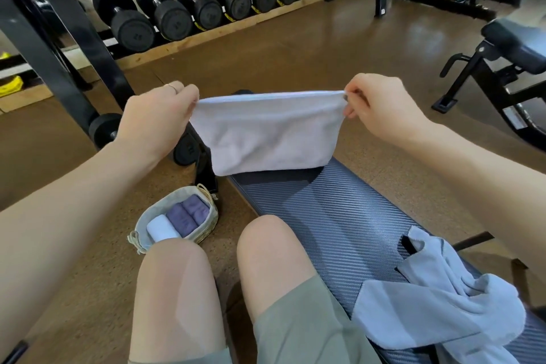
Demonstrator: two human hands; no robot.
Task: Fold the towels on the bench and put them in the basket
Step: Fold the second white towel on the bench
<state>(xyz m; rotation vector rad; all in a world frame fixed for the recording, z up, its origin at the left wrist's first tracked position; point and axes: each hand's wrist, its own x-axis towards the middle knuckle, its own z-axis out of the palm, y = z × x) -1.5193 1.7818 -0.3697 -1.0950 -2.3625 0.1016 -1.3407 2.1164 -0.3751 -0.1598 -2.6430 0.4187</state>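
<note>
With the white towel [267,134] pinched at its top corners by the fingers of the left hand [156,118] and right hand [381,109], an uneven fold could be caused by slack.

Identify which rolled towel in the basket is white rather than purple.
The white rolled towel at the near end of the basket, beside the person's knee. The purple rolled towels lie farther along.

Across the top of the frame I see a rack of black dumbbells [189,6] (two tiers), another weight bench [514,47] at right, and brown floor [295,47] between.
</note>
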